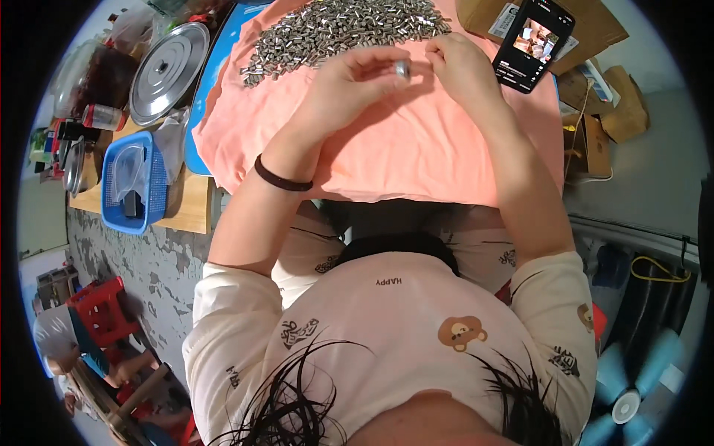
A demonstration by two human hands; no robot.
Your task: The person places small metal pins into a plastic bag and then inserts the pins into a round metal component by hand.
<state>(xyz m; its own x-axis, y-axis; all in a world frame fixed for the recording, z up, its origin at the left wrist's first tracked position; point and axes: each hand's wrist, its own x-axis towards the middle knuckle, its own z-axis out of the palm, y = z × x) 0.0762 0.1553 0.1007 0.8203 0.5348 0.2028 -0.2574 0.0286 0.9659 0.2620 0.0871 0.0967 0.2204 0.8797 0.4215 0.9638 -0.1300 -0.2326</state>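
A pile of small silvery metal cylinders (342,33) lies on a pink cloth (401,160) over the table. My left hand (346,85) is just in front of the pile, its thumb and fingers closed on one small metal cylinder (402,69) whose shiny end faces up. To its right, my right hand (465,70) has thumb and forefinger pinched together. What that pinch holds, if anything, is too small to make out. The two hands are a short distance apart above the cloth.
A phone (534,44) with a lit screen leans on a cardboard box (595,26) at the back right. On the left stand a blue plastic basket (152,178), a metal pot lid (169,73) and jars. A fan (625,407) is at the lower right.
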